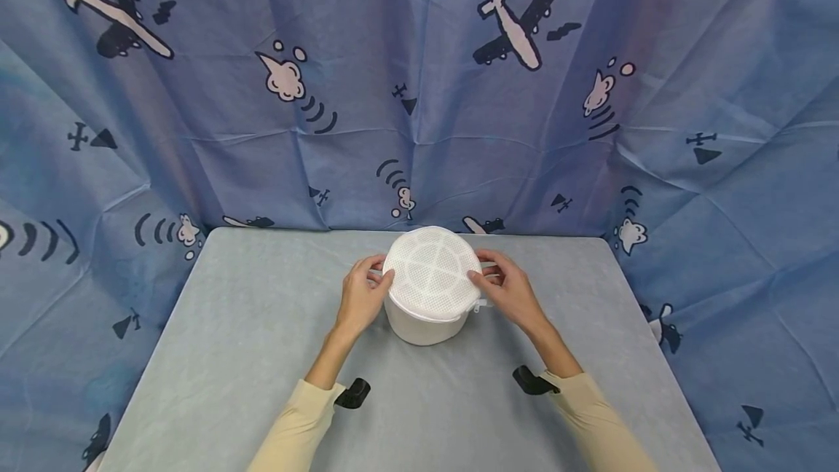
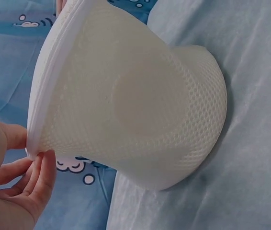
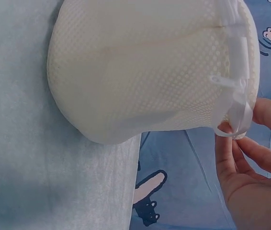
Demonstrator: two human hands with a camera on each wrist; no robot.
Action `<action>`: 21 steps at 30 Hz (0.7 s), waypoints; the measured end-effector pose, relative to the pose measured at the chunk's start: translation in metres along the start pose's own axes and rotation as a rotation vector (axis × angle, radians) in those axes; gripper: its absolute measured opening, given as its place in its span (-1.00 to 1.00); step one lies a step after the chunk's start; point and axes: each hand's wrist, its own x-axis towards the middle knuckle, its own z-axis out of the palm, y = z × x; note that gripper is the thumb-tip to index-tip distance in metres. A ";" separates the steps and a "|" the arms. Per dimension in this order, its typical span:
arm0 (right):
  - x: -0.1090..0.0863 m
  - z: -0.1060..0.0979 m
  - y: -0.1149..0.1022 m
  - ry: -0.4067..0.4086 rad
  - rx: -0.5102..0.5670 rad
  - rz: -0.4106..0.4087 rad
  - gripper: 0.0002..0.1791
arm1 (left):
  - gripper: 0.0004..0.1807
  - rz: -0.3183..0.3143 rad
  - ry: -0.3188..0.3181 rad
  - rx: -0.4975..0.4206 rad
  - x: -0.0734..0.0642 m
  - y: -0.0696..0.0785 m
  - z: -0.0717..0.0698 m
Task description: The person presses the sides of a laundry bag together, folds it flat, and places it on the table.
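Observation:
A white mesh laundry bag [image 1: 432, 274], round and drum-shaped, stands on the table with its flat mesh lid facing up and tilted toward me. My left hand [image 1: 362, 293] pinches the top rim at the left side, thumb on the lid. On the opposite side, my right hand [image 1: 514, 293] pinches the rim close to the zipper end. From the left wrist, the mesh side wall [image 2: 145, 100] looks creased and sags inward. A small white zipper pull [image 3: 221, 80] and a fabric tab show beside the right fingertips in the right wrist view.
The table [image 1: 262, 341] has a pale grey-blue cloth top. Behind it and along both sides hangs a blue curtain [image 1: 367, 93] printed with planes and clouds. Black wrist cameras [image 1: 354, 393] sit at both sleeve cuffs.

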 end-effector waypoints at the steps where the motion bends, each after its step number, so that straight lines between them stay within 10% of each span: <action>1: 0.000 0.001 0.000 -0.003 0.005 0.003 -0.47 | -0.63 -0.003 0.000 -0.005 0.000 0.000 0.000; 21: -0.001 0.012 0.017 -0.020 0.009 0.033 -0.49 | -0.63 -0.031 -0.002 -0.002 0.000 -0.011 0.005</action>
